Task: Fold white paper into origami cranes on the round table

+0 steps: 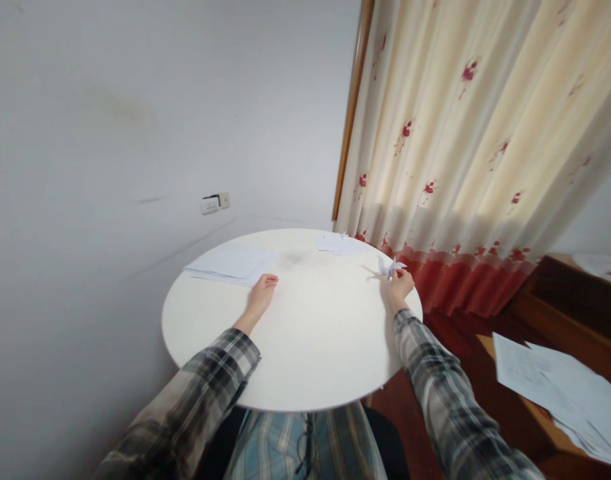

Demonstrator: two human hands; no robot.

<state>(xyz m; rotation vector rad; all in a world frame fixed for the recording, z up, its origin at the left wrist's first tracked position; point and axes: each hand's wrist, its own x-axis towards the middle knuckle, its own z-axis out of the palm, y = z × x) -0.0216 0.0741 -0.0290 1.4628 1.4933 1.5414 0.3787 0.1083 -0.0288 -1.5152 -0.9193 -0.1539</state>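
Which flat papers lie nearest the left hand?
The left paper stack on the table, beside the left hand; the far-edge papers and the lower-right papers lie farther away.

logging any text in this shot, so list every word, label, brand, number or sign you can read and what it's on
Readable text: none.
Loose sheets at the lower right: faint marks like writing, too blurred to read.
Paper stack on the table: no lettering visible.
Folded paper in the right hand: no lettering visible.
Wall socket: too small to make out any marking.
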